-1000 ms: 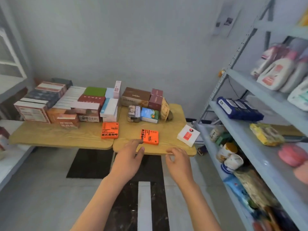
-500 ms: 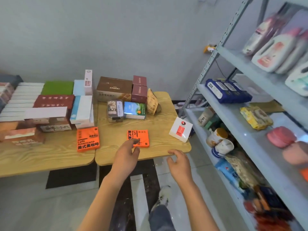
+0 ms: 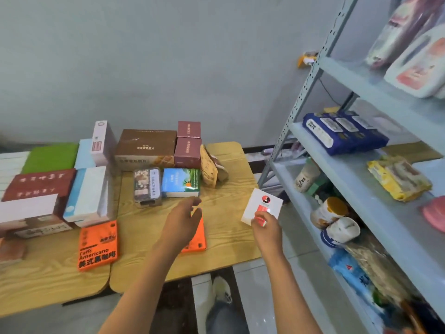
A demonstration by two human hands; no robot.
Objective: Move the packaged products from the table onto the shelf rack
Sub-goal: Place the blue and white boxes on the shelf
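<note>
Our right hand point(image 3: 266, 229) pinches the near corner of the white packet point(image 3: 262, 208), which overhangs the tabletop's point(image 3: 226, 239) right edge — bare floor lies between that edge and the shelf rack point(image 3: 310, 75). Our left hand point(image 3: 181, 224) hovers with relaxed fingers, holding nothing, above an orange packet point(image 3: 198, 239), fingertips near the blue box point(image 3: 180, 182). A second orange packet point(image 3: 98, 244) lies near the front edge to the left. Boxes crowd the back of the tabletop — the front strip is free wood.
</note>
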